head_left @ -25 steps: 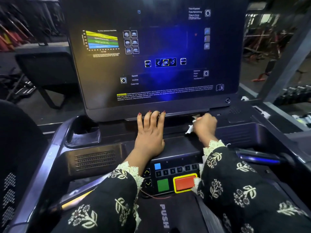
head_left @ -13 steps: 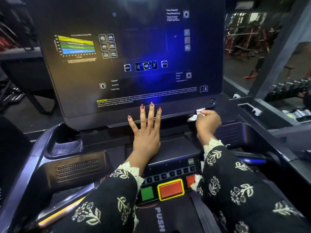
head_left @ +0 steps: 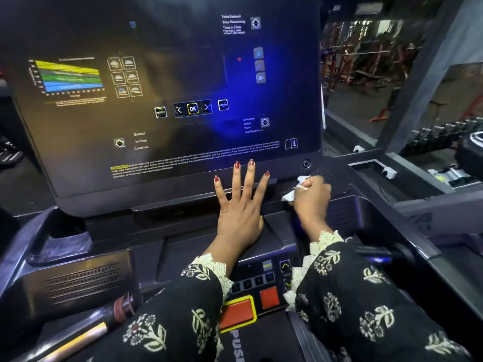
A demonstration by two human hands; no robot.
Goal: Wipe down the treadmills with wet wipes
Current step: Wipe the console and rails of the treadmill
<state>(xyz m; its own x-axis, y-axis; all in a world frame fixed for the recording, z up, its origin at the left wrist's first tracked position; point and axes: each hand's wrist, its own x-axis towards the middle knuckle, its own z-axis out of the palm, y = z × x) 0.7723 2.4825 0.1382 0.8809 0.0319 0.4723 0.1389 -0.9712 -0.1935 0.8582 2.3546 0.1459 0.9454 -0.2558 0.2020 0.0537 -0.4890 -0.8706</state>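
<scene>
Roughly mid-task, by my read. Right hand [head_left: 311, 197] is fisted around a crumpled white wet wipe [head_left: 289, 196] and presses it on the far-right end of the dark ledge just below the screen [head_left: 156, 100], near the small round button [head_left: 306, 163] at the screen's corner. Left hand [head_left: 240, 205] lies flat with fingers straight and spread. Its palm is on the treadmill console [head_left: 183, 244] and its fingertips reach the screen's lower bezel. It holds nothing and looks like a brace.

Done: hard to say. The lighting is dim and the surfaces are black, so no wet streaks show, and the ledge left of the wipe may or may not be cleaned.

Left, judging by where the wipe sits: right corner of the ledge, likely the screen face, the keypad with the red stop button [head_left: 236, 313] near the sleeves, the left cup holder [head_left: 62, 241], the speaker grille [head_left: 83, 280] and the right handlebar [head_left: 376, 253]. The task says treadmills, plural, so other machines probably remain too.
</scene>
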